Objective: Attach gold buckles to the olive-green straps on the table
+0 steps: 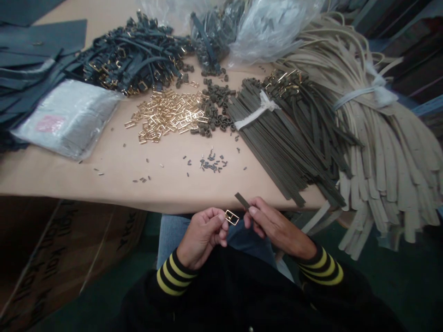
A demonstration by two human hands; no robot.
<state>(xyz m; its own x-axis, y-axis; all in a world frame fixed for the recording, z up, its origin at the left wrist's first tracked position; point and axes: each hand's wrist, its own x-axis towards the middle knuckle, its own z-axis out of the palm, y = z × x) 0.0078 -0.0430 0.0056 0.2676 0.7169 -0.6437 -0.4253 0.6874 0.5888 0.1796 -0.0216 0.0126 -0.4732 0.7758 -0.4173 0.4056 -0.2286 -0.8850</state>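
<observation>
Between the thumb and fingers of my left hand (pixel 205 234) is a gold rectangular buckle (pixel 231 217), held over my lap just off the table's front edge. My right hand (pixel 272 226) pinches a dark olive strap (pixel 242 200), its short end poking up and to the left. Buckle and strap are close but apart. Most of the strap is hidden by the right hand. Beyond my hands lie small dark metal pieces (pixel 212 163), a pile of gold buckles (pixel 169 114) and a heap of dark olive loops (pixel 216 108).
A tied bundle of olive straps (pixel 266 138) lies to the right, beside a large bundle of beige straps (pixel 380 152) that overhangs the table edge. Navy straps with buckles (pixel 131 55) are heaped at the back left, behind a plastic-wrapped packet (pixel 67 120). A cardboard box (pixel 69 258) stands below left.
</observation>
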